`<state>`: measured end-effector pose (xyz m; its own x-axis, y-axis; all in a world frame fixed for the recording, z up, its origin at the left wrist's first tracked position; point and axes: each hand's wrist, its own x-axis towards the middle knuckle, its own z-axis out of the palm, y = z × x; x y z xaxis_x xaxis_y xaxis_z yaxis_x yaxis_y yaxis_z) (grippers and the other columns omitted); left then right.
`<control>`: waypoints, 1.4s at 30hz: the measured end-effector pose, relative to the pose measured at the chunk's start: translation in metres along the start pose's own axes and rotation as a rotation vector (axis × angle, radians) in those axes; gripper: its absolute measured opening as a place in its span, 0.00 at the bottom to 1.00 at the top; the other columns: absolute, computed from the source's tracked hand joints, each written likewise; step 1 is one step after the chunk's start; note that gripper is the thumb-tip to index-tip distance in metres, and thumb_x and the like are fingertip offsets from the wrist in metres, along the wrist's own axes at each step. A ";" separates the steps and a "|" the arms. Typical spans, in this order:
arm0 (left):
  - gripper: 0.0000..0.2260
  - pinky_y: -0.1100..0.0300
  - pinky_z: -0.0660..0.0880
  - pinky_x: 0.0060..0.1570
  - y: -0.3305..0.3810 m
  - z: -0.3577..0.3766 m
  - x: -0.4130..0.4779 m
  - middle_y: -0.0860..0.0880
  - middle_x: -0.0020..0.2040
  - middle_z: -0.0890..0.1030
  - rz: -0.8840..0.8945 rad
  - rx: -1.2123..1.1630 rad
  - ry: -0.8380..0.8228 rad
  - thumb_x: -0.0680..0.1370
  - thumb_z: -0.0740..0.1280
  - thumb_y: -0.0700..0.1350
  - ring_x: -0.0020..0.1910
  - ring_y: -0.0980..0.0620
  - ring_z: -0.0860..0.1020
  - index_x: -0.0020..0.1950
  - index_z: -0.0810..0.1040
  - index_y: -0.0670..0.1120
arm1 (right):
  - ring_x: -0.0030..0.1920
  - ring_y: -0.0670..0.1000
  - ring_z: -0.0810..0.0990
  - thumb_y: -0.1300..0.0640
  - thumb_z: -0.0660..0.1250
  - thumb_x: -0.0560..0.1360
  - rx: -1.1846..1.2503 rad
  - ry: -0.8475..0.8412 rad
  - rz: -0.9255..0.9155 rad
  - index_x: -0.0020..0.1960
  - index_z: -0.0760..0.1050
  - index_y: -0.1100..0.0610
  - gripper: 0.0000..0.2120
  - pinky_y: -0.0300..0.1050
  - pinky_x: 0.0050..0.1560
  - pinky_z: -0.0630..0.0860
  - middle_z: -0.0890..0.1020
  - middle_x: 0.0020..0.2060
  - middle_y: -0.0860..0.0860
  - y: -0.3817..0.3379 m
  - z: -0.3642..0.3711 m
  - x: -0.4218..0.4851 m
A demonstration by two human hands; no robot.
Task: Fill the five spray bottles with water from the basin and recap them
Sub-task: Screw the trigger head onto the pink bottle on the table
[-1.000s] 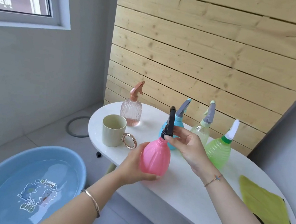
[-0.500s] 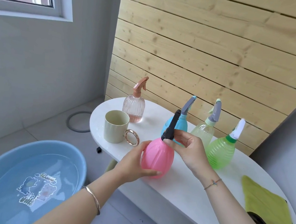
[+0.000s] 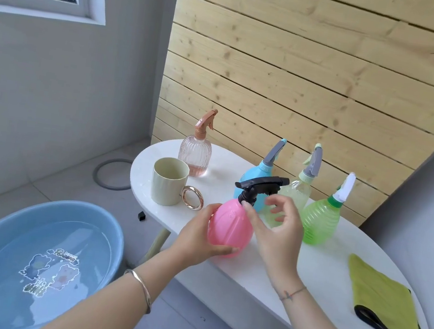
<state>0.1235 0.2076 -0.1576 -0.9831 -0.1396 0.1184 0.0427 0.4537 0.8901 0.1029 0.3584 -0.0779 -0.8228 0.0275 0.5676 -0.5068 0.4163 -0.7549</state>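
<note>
Standing behind pink btl: blue btl; mug to L.

Left grip and right grip curled

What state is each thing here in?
Pink bottle: capped, gripped by left hand.
Black spray head: on, pinched by right hand.
Peach bottle: upright, capped.
Blue bottle: upright, capped.
Clear bottle: upright, capped.
Green bottle: upright, capped.
Basin: holds water.
Mug: upright.
Cloth: lying flat.
</note>
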 end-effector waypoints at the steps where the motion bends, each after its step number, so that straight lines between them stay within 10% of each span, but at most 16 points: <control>1: 0.42 0.54 0.73 0.62 0.000 0.000 0.000 0.58 0.63 0.75 -0.001 0.004 -0.002 0.63 0.82 0.54 0.63 0.55 0.73 0.72 0.65 0.54 | 0.45 0.46 0.74 0.48 0.77 0.66 -0.037 0.024 -0.105 0.46 0.74 0.54 0.16 0.38 0.48 0.71 0.76 0.43 0.46 -0.003 -0.008 0.006; 4: 0.42 0.52 0.72 0.62 0.000 0.000 0.000 0.57 0.64 0.74 -0.012 0.008 -0.007 0.64 0.82 0.54 0.63 0.54 0.73 0.72 0.65 0.54 | 0.49 0.47 0.74 0.50 0.77 0.67 -0.149 -0.118 -0.335 0.51 0.78 0.56 0.16 0.38 0.54 0.69 0.76 0.47 0.46 -0.020 -0.028 0.042; 9: 0.41 0.53 0.72 0.62 0.004 -0.001 -0.002 0.57 0.63 0.74 -0.007 0.007 -0.001 0.64 0.82 0.53 0.63 0.54 0.72 0.72 0.65 0.53 | 0.47 0.40 0.79 0.49 0.76 0.68 -0.358 -0.707 -0.078 0.48 0.83 0.49 0.09 0.26 0.47 0.69 0.82 0.43 0.39 -0.056 -0.038 0.092; 18: 0.41 0.53 0.73 0.61 0.006 -0.001 -0.003 0.56 0.63 0.75 -0.015 0.004 0.002 0.64 0.82 0.54 0.62 0.54 0.73 0.72 0.65 0.53 | 0.33 0.50 0.78 0.43 0.67 0.74 -0.609 -0.805 -0.028 0.45 0.76 0.51 0.12 0.42 0.32 0.68 0.80 0.32 0.50 -0.072 -0.011 0.099; 22: 0.41 0.52 0.72 0.62 0.007 -0.001 -0.004 0.56 0.63 0.74 -0.015 0.006 0.000 0.64 0.82 0.53 0.62 0.53 0.73 0.72 0.65 0.52 | 0.46 0.40 0.79 0.52 0.57 0.81 -0.505 -0.957 0.035 0.60 0.77 0.44 0.13 0.39 0.55 0.73 0.81 0.48 0.44 -0.073 -0.034 0.116; 26: 0.42 0.51 0.72 0.62 0.006 -0.001 -0.003 0.55 0.64 0.74 -0.014 0.015 0.000 0.64 0.82 0.53 0.63 0.53 0.73 0.72 0.65 0.52 | 0.63 0.31 0.68 0.63 0.68 0.74 -0.503 -1.224 -0.021 0.62 0.76 0.41 0.22 0.30 0.66 0.62 0.74 0.63 0.32 -0.077 -0.053 0.127; 29: 0.41 0.51 0.73 0.62 0.007 -0.001 -0.004 0.56 0.64 0.74 -0.018 0.014 -0.003 0.64 0.82 0.53 0.63 0.53 0.73 0.72 0.65 0.53 | 0.52 0.24 0.69 0.51 0.74 0.70 -0.525 -1.164 -0.030 0.56 0.80 0.40 0.16 0.19 0.54 0.62 0.76 0.53 0.28 -0.078 -0.048 0.121; 33: 0.41 0.53 0.72 0.62 0.009 -0.001 -0.005 0.57 0.63 0.73 -0.022 0.009 0.004 0.65 0.82 0.52 0.62 0.54 0.72 0.72 0.65 0.53 | 0.50 0.42 0.71 0.46 0.75 0.68 -0.571 -0.923 -0.106 0.47 0.82 0.49 0.11 0.38 0.46 0.65 0.79 0.51 0.46 -0.074 -0.034 0.112; 42: 0.41 0.54 0.72 0.60 0.009 -0.001 -0.005 0.56 0.64 0.74 -0.009 0.006 0.002 0.65 0.81 0.53 0.63 0.54 0.72 0.72 0.64 0.53 | 0.25 0.46 0.63 0.39 0.68 0.72 -0.505 -0.723 -0.049 0.28 0.64 0.56 0.26 0.37 0.27 0.59 0.66 0.25 0.49 -0.053 -0.017 0.102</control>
<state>0.1294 0.2111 -0.1495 -0.9830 -0.1460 0.1114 0.0327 0.4578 0.8884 0.0501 0.3542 0.0254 -0.8512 -0.5110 0.1198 -0.5122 0.7586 -0.4027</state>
